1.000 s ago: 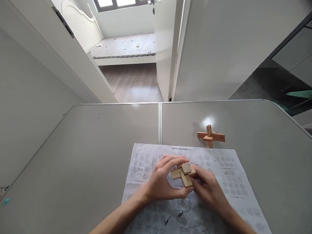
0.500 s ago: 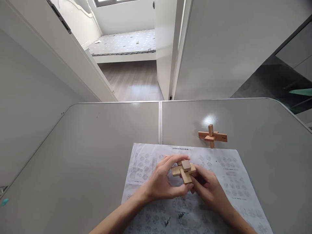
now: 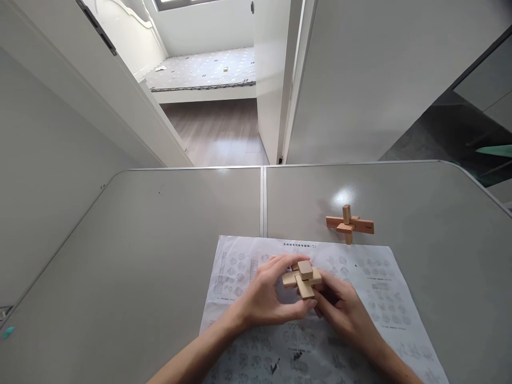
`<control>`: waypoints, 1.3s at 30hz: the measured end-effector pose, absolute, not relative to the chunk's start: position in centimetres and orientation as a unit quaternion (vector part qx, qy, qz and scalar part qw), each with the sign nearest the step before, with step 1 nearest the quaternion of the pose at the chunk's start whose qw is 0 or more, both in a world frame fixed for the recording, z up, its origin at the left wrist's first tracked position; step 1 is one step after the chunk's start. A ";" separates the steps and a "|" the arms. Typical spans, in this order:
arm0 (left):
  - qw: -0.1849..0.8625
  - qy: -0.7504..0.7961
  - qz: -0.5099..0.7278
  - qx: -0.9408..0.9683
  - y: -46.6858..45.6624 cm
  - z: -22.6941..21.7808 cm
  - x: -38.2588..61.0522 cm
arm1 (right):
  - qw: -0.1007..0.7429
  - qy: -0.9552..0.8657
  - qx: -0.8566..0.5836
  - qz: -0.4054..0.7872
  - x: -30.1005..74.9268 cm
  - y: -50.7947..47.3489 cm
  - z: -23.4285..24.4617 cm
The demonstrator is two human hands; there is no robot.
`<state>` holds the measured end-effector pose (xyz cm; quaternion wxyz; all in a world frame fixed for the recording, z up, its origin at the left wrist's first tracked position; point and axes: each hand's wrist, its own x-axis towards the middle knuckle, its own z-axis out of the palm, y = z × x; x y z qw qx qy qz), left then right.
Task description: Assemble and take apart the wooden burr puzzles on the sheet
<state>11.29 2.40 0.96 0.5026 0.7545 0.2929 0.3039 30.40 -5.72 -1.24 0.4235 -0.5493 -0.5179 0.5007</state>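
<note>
While a white room with a bed (image 3: 200, 93) and a pale wood floor (image 3: 218, 136) shows through an open door (image 3: 270, 69), a grey table (image 3: 180, 224) fills the space on the person's side of it, its rounded far corners trimmed in light edging and a seam (image 3: 263, 205) running in from the middle of the far edge. A large printed sheet (image 3: 404, 298) lies on the table, covering the near end of that seam.

Over the sheet, a little right of its middle, the left hand (image 3: 270, 296) and right hand (image 3: 344, 304) meet on a pale wooden puzzle (image 3: 304, 280). Neither is nearer: the left cups it, thumb against the near end and fingers curled round the far side; the right has its fingers bent in close, gripping the right side, their tips partly hidden underneath. The puzzle has no single long axis; one bar lies roughly sideways between the hands, another points toward the left thumb, and a small square block end (image 3: 305, 268) faces up.

Beyond the sheet's far edge, toward its right corner, stands a reddish wooden puzzle (image 3: 347, 224), its longest bar running left to right, untouched by either hand.
</note>
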 end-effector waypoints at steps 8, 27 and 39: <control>0.541 0.336 0.288 0.716 2.3 0.9 11.3 | 0.462 -0.469 -0.547 0.517 30.0 -6.1 -1.2; 0.552 0.263 0.280 0.740 1.9 0.0 11.1 | 0.462 -0.392 -0.488 0.628 31.7 -6.0 -1.9; 0.491 0.203 0.304 0.790 2.4 0.4 11.2 | 0.431 -0.440 -0.439 0.654 31.6 -5.5 -0.5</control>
